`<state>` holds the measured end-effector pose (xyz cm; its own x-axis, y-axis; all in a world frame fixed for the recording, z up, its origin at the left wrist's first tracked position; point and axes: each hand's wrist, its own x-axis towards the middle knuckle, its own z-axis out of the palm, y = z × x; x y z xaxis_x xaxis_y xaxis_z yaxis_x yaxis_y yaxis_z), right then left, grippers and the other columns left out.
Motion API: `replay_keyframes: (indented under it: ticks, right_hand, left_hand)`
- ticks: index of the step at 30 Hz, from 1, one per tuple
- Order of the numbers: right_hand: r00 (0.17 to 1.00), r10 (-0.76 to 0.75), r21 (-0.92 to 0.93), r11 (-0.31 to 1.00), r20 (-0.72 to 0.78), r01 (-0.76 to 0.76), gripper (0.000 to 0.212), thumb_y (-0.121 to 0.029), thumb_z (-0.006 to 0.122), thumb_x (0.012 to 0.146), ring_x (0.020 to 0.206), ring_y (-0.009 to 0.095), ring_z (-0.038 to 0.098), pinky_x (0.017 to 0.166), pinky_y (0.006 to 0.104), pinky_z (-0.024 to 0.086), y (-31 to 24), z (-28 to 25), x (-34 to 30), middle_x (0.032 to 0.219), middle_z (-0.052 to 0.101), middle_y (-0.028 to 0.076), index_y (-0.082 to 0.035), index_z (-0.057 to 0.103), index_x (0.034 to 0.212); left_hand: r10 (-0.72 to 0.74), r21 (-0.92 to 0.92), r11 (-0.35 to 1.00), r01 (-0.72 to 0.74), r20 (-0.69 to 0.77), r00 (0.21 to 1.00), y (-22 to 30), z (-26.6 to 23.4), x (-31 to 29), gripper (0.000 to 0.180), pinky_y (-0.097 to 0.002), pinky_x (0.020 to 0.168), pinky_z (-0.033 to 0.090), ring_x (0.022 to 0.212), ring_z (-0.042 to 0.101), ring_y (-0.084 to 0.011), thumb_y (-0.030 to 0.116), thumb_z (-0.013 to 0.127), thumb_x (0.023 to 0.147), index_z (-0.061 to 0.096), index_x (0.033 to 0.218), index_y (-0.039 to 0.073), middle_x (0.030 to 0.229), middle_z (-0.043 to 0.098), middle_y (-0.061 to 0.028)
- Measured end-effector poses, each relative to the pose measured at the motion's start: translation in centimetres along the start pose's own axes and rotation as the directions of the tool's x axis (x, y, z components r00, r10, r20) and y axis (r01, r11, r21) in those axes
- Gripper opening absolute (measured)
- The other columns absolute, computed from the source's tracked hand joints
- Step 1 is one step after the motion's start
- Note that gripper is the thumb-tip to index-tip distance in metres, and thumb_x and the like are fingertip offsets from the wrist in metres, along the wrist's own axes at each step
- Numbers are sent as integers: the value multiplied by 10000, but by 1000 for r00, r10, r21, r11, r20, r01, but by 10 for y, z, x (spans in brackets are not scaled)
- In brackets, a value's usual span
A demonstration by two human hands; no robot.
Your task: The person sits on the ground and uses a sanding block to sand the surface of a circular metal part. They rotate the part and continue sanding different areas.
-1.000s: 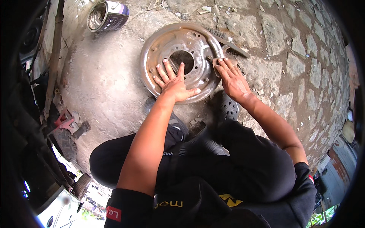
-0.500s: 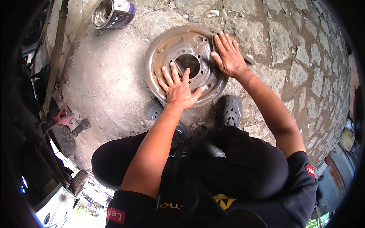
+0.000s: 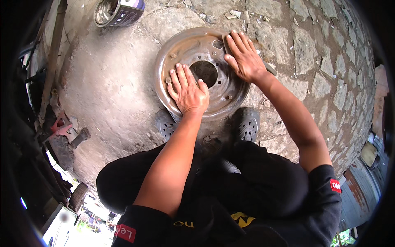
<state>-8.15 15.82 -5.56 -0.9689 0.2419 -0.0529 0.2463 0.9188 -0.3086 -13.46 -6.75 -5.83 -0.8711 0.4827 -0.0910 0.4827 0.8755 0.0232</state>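
A round, rust-brown metal brake backing plate (image 3: pixel 181 41) lies on the ground before me, with a large centre hole and several small holes around it. My left hand (image 3: pixel 188 90) rests flat on its near left part, fingers stretched out just left of the centre hole. Along the upper right rim, my right hand (image 3: pixel 245 59) lies palm down with straight fingers. A flat dark strip (image 3: pixel 270 68) shows past both sides of that palm; what kind of thing it is, I cannot tell. The palm hides its middle.
At the top left an open dark purple tin (image 3: pixel 123 13) lies tilted. My grey clogs (image 3: pixel 247 125) stand at the plate's near edge. On the left are a red metal piece (image 3: pixel 61 125) and a long bar (image 3: pixel 53 53). Stone paving (image 3: pixel 304 49) spreads to the right.
My left hand has slid up and left over the plate, its fingers now closer together and off the centre hole. My right hand stays on the rim, shifted only slightly.
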Motion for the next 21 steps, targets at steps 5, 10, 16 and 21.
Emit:
replay_keyframes:
  ticks: [5,10,16,21]
  right_hand:
    - [991,-97,33,995,91,94,714,-510,360,1047,1521,414,175,1239,513,162,3,-3,-47,1647,208,202,-39,255,1573]
    - [972,-28,3,1000,231,28,757,-540,293,1051,1524,426,159,1247,509,132,3,-11,-89,1639,165,267,-11,197,1584]
    - [996,5,-42,999,89,-2,764,-536,320,1050,1520,407,188,1244,491,151,4,-4,3,1635,185,260,8,203,1574]
    - [958,-82,13,997,273,82,796,-561,300,1047,1537,407,121,1245,505,134,9,-19,-70,1640,125,286,10,161,1584]
  left_hand:
    - [-35,-56,998,35,9,999,-4,-5,2,764,-494,1188,115,1537,173,-275,375,469,886,324,1572,70,1675,225,-80]
    - [-60,-81,995,60,10,998,-2,-6,3,761,-482,1181,125,1534,184,-256,367,476,865,351,1564,94,1668,251,-58]
    - [-65,-60,996,65,7,998,-2,-7,5,755,-476,1175,133,1531,195,-251,351,477,857,360,1561,105,1666,259,-51]
    - [-68,-81,994,71,47,997,-1,-8,4,758,-478,1181,121,1539,169,-247,333,478,857,341,1571,115,1674,238,-44]
